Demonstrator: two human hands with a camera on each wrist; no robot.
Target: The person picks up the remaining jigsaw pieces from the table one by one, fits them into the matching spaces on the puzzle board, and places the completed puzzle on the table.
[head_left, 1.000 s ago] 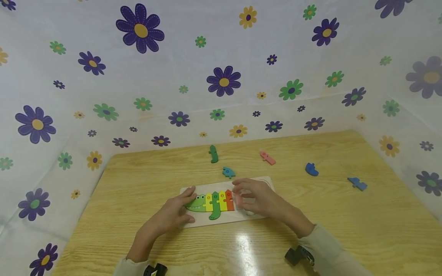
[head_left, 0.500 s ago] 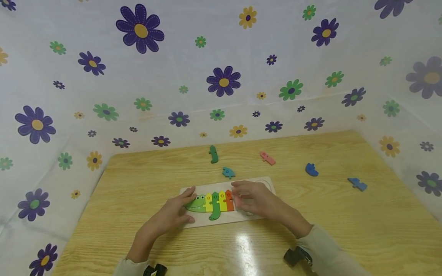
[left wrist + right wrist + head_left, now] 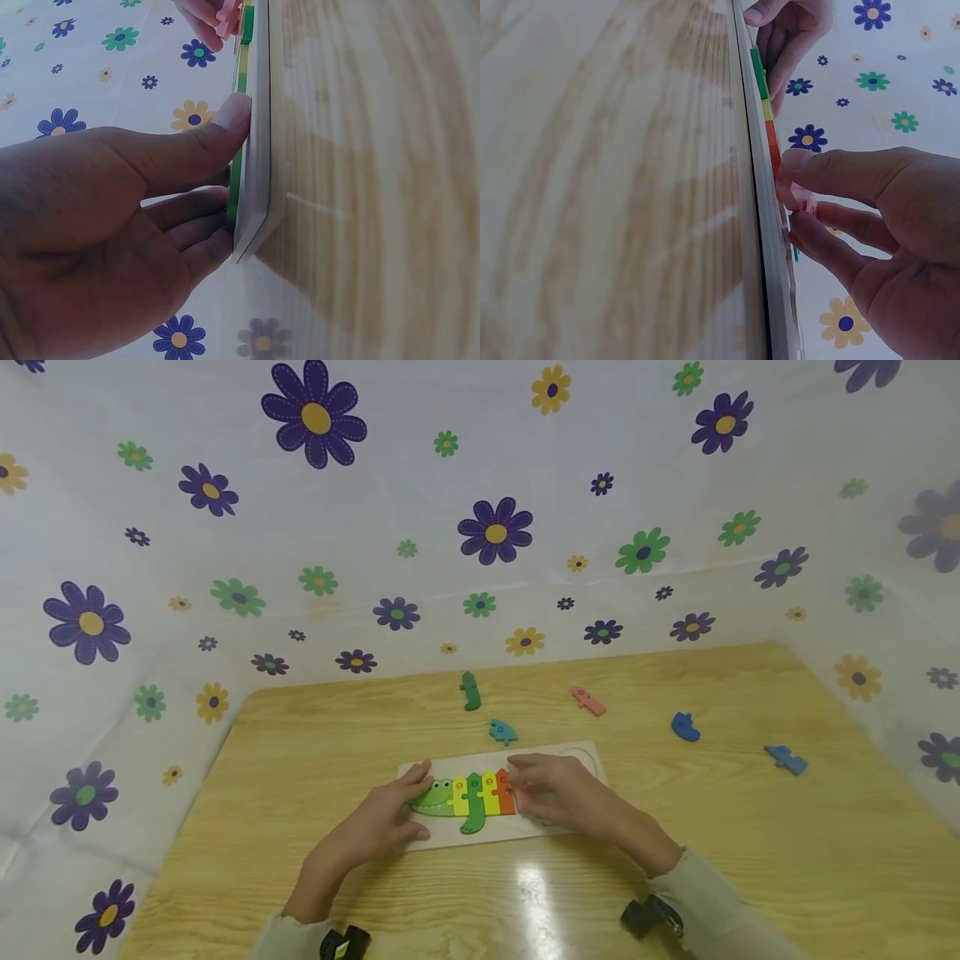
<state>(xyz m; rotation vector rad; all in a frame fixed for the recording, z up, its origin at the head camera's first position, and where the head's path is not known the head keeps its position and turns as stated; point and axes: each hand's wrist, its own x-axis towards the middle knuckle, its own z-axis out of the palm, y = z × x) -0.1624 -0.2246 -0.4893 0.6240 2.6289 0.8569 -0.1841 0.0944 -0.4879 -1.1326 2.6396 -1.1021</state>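
Note:
A pale wooden puzzle board (image 3: 517, 828) lies on the table, bearing a green crocodile head (image 3: 433, 802) and several joined pieces: yellow, green, yellow, then an orange piece (image 3: 505, 793) at the right. My left hand (image 3: 375, 822) rests on the board's left end, thumb near the front edge and fingers against the head. The thumb tip presses the board's face in the left wrist view. Beside the orange piece, my right hand (image 3: 566, 795) pinches a pink puzzle piece (image 3: 787, 191) between thumb and fingers, tilted close over the board. My fingers partly hide that piece.
Behind the board lie a dark green piece (image 3: 470, 691), a teal piece (image 3: 503, 732) and another pink piece (image 3: 588, 701). Two blue pieces, one curved (image 3: 685, 727) and one angular (image 3: 786, 759), lie farther right. A flowered white cloth (image 3: 420, 527) encloses the table's back and sides.
The whole head view has shifted slightly. My right hand stays at the orange piece with the pink piece, its fingers moving only a little. My left hand keeps its place on the board.

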